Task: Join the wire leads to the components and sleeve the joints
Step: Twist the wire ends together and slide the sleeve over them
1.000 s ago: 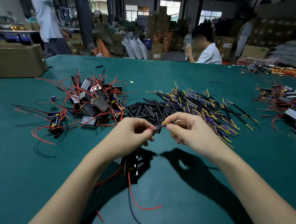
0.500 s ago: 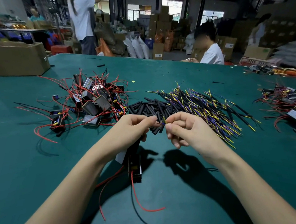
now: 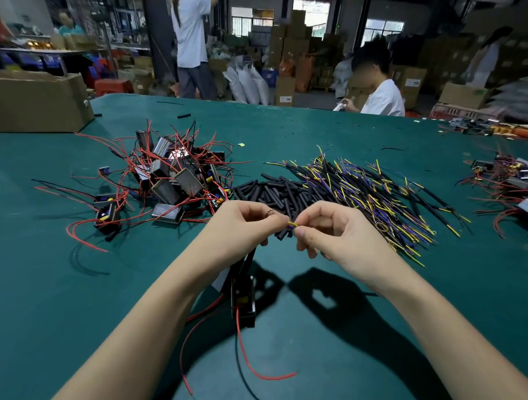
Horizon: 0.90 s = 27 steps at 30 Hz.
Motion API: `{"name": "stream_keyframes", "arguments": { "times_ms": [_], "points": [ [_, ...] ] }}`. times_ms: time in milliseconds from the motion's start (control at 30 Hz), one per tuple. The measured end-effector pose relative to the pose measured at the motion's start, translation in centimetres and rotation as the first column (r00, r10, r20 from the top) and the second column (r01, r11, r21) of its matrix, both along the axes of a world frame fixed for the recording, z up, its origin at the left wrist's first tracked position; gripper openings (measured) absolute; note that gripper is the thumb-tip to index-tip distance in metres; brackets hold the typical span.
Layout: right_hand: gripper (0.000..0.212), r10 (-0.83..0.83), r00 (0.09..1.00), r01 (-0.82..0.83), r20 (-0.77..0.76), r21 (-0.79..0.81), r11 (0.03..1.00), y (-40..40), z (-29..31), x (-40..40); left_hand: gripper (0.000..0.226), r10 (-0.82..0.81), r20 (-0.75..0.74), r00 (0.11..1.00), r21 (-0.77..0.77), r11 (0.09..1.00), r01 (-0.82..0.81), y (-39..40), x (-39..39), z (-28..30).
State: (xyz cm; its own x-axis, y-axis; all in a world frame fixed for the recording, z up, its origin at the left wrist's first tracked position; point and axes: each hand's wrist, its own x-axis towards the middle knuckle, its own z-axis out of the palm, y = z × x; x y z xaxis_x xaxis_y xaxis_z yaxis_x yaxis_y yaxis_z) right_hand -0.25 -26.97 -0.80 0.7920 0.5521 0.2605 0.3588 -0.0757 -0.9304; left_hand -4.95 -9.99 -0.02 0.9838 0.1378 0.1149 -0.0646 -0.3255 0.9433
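Landmark: heap of black sleeve tubes on the green table.
Component pile: left of the tubes, boxy parts tangled in red leads.
Left hand: in front of the tubes, fingers curled, pinching a yellow-and-purple wire end.
Held component: hangs below the left hand, its red and black leads trailing on the table.
Right hand: just right of the left, thumb and forefinger pinching the same wire end.
Wire bundle: right of the tubes, touching them.
Second pile: far right.
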Motion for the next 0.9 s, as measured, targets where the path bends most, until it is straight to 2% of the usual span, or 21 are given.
{"name": "stream_keyframes", "arguments": {
  "times_ms": [133, 233, 333, 400, 467, 533, 733, 900],
  "points": [
    [0.014, -0.059, 0.992, 0.061, 0.111, -0.019, 0.998, 0.1, 0.2, -0.2, 0.029, 0.062, -0.077, 0.995, -0.076, 0.995, -0.067, -0.3, 0.1, 0.0],
    [0.014, -0.126, 0.970, 0.138, 0.209, -0.043, 0.990, 0.4, 0.0, -0.4, 0.027, 0.110, -0.168, 0.980, -0.081, 0.989, -0.125, -0.6, 0.2, 0.1],
    [0.016, -0.235, 0.932, 0.243, 0.276, 0.005, 0.970, 0.4, -0.1, -0.1, 0.030, 0.104, -0.234, 0.967, -0.159, 0.977, -0.144, -0.4, 0.3, -0.1],
    [0.017, -0.247, 0.935, 0.253, 0.253, 0.011, 0.967, 0.0, -0.1, 0.3, 0.033, 0.081, -0.212, 0.974, -0.222, 0.967, -0.129, -0.4, 0.3, -0.1],
    [0.018, -0.214, 0.953, 0.221, 0.213, -0.011, 0.975, -0.1, -0.2, 0.4, 0.039, 0.068, -0.147, 0.987, -0.191, 0.977, -0.096, -0.5, 0.4, -0.3],
    [0.018, -0.196, 0.965, 0.201, 0.171, -0.009, 0.980, 0.0, -0.4, 0.4, 0.028, 0.070, -0.074, 0.995, -0.151, 0.985, -0.081, -0.9, 0.4, -0.4],
    [0.019, -0.158, 0.985, 0.153, 0.076, 0.073, 0.986, 0.2, -0.2, 0.4, 0.010, 0.069, 0.030, 0.997, -0.205, 0.977, -0.061, -1.1, 0.4, -0.7],
    [0.017, -0.149, 0.988, 0.145, 0.030, 0.108, 0.984, 0.2, -0.1, 0.2, 0.009, 0.044, 0.052, 0.998, -0.126, 0.991, -0.037, -1.3, 0.2, -0.7]
  ]
}}
